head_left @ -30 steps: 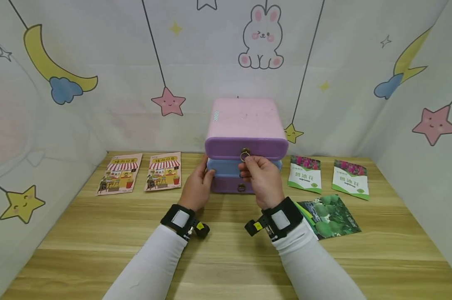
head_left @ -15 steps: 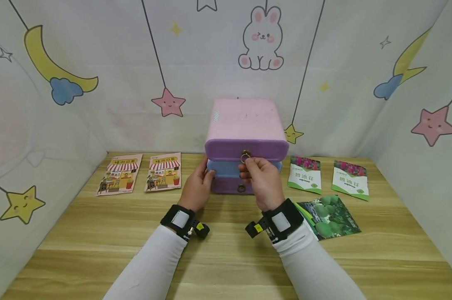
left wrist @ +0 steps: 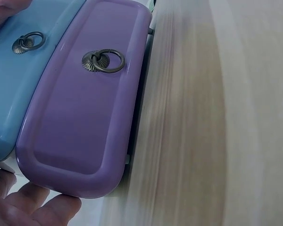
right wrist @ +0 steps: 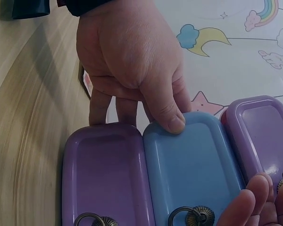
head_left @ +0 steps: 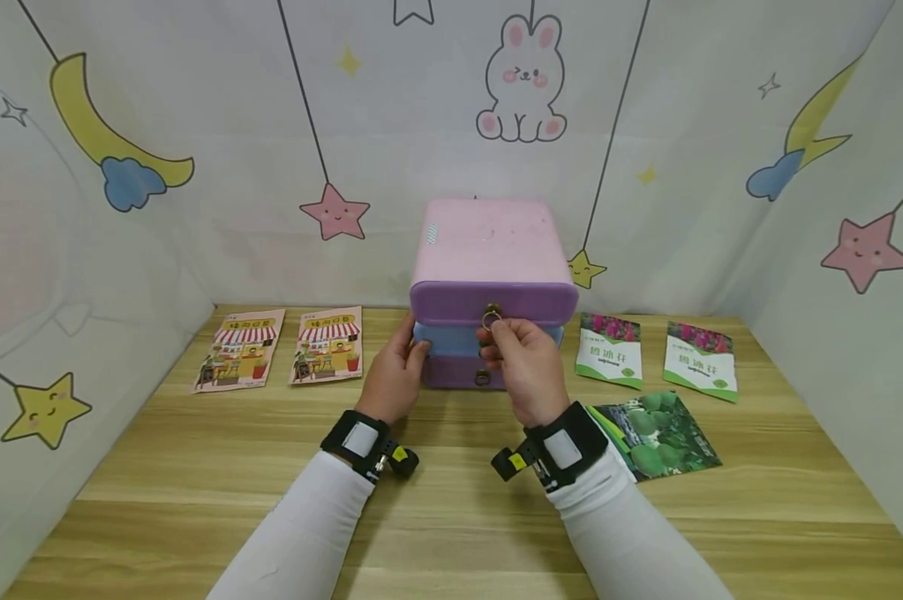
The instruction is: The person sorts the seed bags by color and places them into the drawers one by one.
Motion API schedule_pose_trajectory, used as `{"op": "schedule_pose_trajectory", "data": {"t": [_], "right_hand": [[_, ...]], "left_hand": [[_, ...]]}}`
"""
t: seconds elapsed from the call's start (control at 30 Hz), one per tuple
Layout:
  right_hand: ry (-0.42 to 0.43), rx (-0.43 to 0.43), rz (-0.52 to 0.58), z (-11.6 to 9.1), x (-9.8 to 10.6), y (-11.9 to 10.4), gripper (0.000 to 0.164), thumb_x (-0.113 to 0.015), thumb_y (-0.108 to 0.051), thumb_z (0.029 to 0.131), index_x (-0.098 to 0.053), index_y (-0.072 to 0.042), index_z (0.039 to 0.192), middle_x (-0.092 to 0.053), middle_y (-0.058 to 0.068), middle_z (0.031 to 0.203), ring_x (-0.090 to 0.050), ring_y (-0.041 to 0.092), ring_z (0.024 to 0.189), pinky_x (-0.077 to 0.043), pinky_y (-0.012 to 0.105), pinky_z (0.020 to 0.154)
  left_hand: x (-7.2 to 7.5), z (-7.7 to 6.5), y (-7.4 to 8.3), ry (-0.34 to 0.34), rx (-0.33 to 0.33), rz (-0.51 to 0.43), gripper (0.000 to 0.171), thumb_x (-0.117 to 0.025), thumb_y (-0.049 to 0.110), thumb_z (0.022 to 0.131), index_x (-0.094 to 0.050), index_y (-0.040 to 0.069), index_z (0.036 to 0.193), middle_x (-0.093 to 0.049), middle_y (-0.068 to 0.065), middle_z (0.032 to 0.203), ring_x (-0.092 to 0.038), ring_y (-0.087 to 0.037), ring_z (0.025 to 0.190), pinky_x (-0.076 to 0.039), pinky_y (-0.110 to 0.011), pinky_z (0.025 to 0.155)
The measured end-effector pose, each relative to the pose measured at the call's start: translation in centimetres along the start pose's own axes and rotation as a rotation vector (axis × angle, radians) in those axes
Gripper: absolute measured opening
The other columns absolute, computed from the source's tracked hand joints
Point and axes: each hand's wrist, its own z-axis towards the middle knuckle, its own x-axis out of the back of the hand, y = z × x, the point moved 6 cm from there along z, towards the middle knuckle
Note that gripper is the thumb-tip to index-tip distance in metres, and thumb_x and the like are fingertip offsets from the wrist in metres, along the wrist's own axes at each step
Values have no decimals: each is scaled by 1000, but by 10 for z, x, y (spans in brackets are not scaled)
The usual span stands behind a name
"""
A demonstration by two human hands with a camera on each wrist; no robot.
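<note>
On the wood-grain tabletop [head_left: 451, 517], the right hand [head_left: 530, 362] pinched one brass ring [head_left: 491, 313] on the purple top drawer [head_left: 451, 302] while the left hand [head_left: 395, 379] clasped one boxy pink three-drawer chest [head_left: 491, 242] set between two pink packets [head_left: 326, 346] and two green-and-white packets [head_left: 608, 350].

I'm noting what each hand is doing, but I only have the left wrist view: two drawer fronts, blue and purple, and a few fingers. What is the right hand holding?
Observer: The head view shows the right hand pinching the ring on the purple top drawer, which lies above the blue one.
Operator: Thanks. Is anything lying on the table off to the person's left?
Observer: Yes, a pink packet and, beside it, a second pink packet, both apart from the drawers.
</note>
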Motion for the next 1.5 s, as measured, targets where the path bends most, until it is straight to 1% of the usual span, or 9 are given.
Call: {"op": "schedule_pose_trajectory", "data": {"t": [0.27, 0.57, 0.67, 0.9, 0.97, 1.07, 1.2, 1.4, 1.5], "right_hand": [[-4, 9, -6, -4, 1, 1, 25, -50, -24, 100, -61, -2, 104, -67, 11, 105, -62, 17, 83, -53, 28, 74], [-8, 27, 0, -8, 2, 3, 24, -51, -22, 100, -61, -1, 103, -67, 13, 104, -62, 18, 81, -54, 30, 72], [-9, 27, 0, -9, 2, 3, 24, -51, -22, 100, -61, -1, 103, -68, 13, 104, -62, 18, 81, -55, 32, 74], [-13, 24, -2, -14, 3, 4, 23, -51, -21, 100, -61, -1, 102, -68, 12, 104, -62, 18, 80, -54, 42, 80], [-14, 26, -9, -15, 3, 4, 23, -50, -21, 100, -61, -1, 102, -68, 13, 105, -62, 17, 80, -54, 43, 81], [-15, 31, -10, -17, 2, 4, 23, -50, -20, 100, -61, -1, 103, -68, 14, 105, -62, 17, 79, -55, 39, 78], [-17, 37, -7, -20, 3, 5, 22, -50, -19, 100, -61, 0, 102, -68, 14, 105, -62, 16, 77, -54, 30, 73], [-22, 54, -10, -24, 4, 5, 20, -50, -18, 100, -60, -1, 102, -68, 13, 104, -62, 14, 75, -53, 27, 69], [-29, 61, -18, -26, 4, 5, 20, -50, -18, 100, -60, -1, 102, -68, 14, 105, -62, 14, 76, -53, 27, 69]], "left_hand": [[-1, 0, -2, 8, 5, 9, 53, -43, 42, 101, -20, 43, 149, -32, 5, 156, -37, -15, 140, -39, -40, 110], [-1, 1, -2, 5, 2, 9, 53, -43, 41, 101, -22, 42, 149, -33, 6, 156, -36, -16, 141, -38, -41, 111], [-1, 1, -2, 6, 2, 10, 53, -43, 41, 101, -23, 41, 150, -34, 5, 155, -38, -17, 140, -38, -40, 111], [0, 0, -3, 12, 5, 21, 53, -45, 39, 101, -26, 36, 151, -35, 3, 155, -39, -18, 139, -39, -40, 111], [1, 0, -3, 18, 7, 30, 53, -44, 39, 101, -26, 36, 151, -36, 3, 155, -39, -17, 139, -38, -40, 111], [1, 0, -3, 24, -1, 38, 53, -45, 38, 101, -27, 35, 151, -36, 3, 154, -39, -17, 139, -38, -40, 111], [1, 0, -2, 28, -7, 42, 52, -45, 36, 101, -28, 33, 151, -37, 2, 154, -40, -17, 139, -38, -40, 112], [1, 0, -2, 30, 1, 49, 52, -45, 35, 102, -28, 33, 151, -40, 1, 153, -41, -17, 138, -38, -38, 111], [1, -1, -2, 28, 9, 48, 52, -45, 32, 102, -29, 32, 151, -40, 0, 152, -42, -17, 138, -39, -38, 111]]}}
